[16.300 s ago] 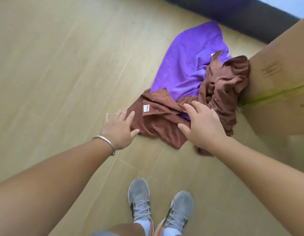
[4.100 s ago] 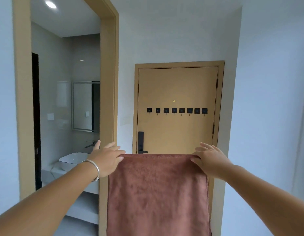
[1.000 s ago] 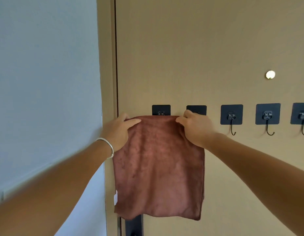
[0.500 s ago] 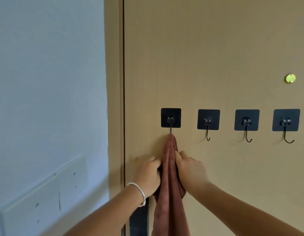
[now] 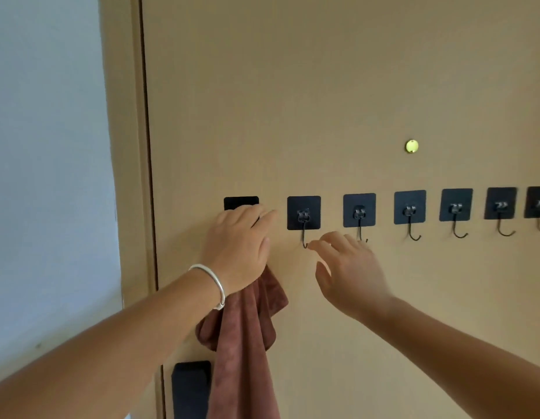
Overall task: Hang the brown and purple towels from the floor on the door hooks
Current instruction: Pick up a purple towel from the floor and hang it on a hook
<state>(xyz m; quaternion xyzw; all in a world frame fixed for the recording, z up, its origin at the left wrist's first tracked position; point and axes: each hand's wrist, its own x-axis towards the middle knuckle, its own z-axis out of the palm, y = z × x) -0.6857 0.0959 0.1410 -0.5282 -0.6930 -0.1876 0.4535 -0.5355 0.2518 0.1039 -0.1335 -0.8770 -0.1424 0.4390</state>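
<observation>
Hands [image 5: 241, 246] at tan door [image 5: 353, 86]

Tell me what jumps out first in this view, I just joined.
The brown towel hangs bunched against the tan door, with the left hand over its top at the leftmost black hook pad. The right hand hovers open beside it, fingers near the second hook. A row of bare hooks runs rightward under a brass peephole.
</observation>
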